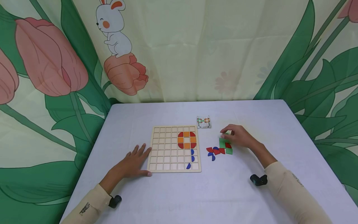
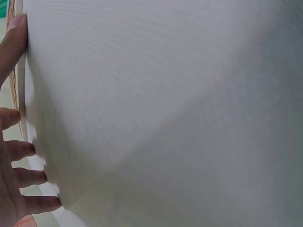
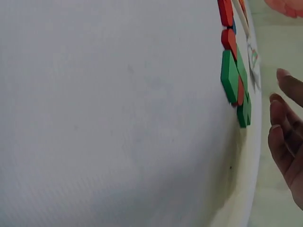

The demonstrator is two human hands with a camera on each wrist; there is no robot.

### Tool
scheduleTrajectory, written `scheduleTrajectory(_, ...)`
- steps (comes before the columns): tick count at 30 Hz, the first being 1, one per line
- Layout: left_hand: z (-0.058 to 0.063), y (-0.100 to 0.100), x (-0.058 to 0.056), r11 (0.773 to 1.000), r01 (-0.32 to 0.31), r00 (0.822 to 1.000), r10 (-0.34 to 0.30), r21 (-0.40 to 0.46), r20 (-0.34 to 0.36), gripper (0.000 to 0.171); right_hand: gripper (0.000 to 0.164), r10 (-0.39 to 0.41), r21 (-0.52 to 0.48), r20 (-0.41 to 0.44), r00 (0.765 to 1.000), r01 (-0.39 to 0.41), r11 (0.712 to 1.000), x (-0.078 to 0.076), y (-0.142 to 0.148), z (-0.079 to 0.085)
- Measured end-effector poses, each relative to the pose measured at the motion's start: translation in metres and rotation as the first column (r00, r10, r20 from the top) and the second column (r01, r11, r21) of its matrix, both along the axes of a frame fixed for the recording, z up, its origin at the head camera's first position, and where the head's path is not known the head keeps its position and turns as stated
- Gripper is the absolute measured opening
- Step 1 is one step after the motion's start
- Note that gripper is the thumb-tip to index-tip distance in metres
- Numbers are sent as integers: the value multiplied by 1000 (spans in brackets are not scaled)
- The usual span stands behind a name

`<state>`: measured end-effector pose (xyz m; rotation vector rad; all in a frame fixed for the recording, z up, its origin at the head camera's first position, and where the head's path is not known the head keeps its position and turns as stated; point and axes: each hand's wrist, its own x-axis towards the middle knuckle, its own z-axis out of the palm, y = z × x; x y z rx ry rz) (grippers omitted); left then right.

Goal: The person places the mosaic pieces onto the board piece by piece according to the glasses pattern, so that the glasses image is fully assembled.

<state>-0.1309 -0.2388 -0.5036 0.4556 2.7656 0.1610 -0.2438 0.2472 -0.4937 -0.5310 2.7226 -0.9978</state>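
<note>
A person's left hand (image 1: 132, 163) lies spread at the left edge of a wooden board (image 1: 165, 152). A red-and-orange ring (image 1: 186, 134) of pieces sits toward its upper right, with three blue pieces (image 1: 192, 158) below. The right hand (image 1: 239, 136) bends over green pieces (image 1: 222, 143), near loose red pieces (image 1: 209, 150). A small card (image 1: 204, 122) lies near the board's far right corner.

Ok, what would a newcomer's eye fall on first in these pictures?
Probably the big pink tulip on the left of the backdrop, then the white rabbit to its right. On the table, the red-and-orange ring stands out in the upper right part of the gridded board; the right hand is by green pieces further right.
</note>
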Motion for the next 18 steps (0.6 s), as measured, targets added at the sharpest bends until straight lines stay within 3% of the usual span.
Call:
scheduleTrajectory(4,1,1,0,1000,-3,1000,3,3,4,112,28,-31,63,1,1000,31,998,-8,12,-5)
scheduleTrajectory(18,1,1,0,1000,-5,1000,5,-5,7,112,31,-41,125,81,996,31,992,-22,13,-14)
